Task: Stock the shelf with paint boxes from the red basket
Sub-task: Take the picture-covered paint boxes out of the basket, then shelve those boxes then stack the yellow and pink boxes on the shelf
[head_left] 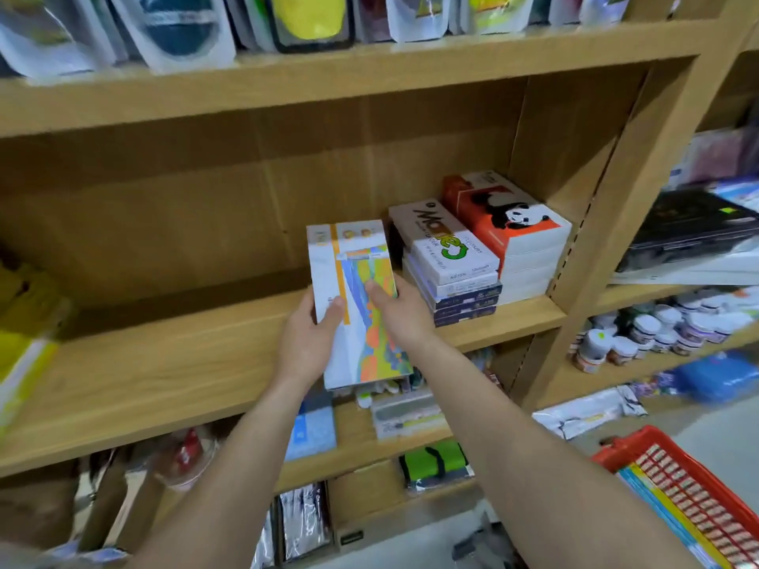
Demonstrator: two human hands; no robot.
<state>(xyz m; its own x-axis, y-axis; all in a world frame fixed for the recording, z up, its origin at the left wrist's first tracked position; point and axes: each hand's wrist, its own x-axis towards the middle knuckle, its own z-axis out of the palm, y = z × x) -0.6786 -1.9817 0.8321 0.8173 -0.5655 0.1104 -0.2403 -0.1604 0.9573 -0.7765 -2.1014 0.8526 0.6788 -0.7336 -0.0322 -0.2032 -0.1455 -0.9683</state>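
Head view: paint box gripped in both hands, partly over the wooden shelf.

Left hand and right hand each clamp a long edge at the near end, thumbs on top. Glossy rectangular carton; judged light, stiff, somewhat slippery, best held by its edges. Stacked boxes sit just right of it. Red basket, plastic mesh, lies near right, still holding stock.

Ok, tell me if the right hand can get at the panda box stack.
Probably not yet: the right hand is holding the colourful paint box together with the left hand; the panda box stack lies otherwise unobstructed.
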